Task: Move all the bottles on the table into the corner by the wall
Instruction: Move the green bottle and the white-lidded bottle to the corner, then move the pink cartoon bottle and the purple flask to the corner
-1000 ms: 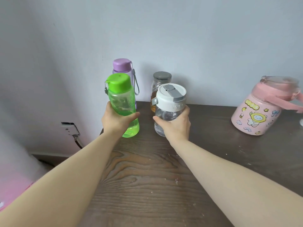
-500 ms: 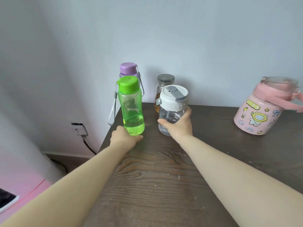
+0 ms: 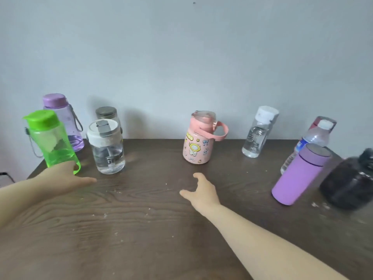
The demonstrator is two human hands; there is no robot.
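A green bottle (image 3: 51, 141), a purple-capped bottle (image 3: 66, 120), a grey-lidded jar (image 3: 106, 113) and a clear bottle with a white lid (image 3: 107, 147) stand together at the table's back left corner. My left hand (image 3: 66, 178) lies open just in front of the green bottle's base, holding nothing. My right hand (image 3: 200, 188) hovers open over the table's middle, in front of a pink cartoon bottle (image 3: 198, 141). Further right stand a clear white-capped bottle (image 3: 257, 136), a plastic water bottle (image 3: 311, 140), a purple flask (image 3: 298, 174) and a dark bottle (image 3: 351, 182).
The dark wooden table (image 3: 141, 219) meets a pale wall at the back. Its left edge drops off beside the green bottle. A red-topped item (image 3: 325, 121) peeks from behind the water bottle. Crumbs are scattered over the wood.
Both hands have let go of the green and white-lidded bottles, which now stand in the corner. My right hand has moved right toward the pink bottle. The view has swung right.
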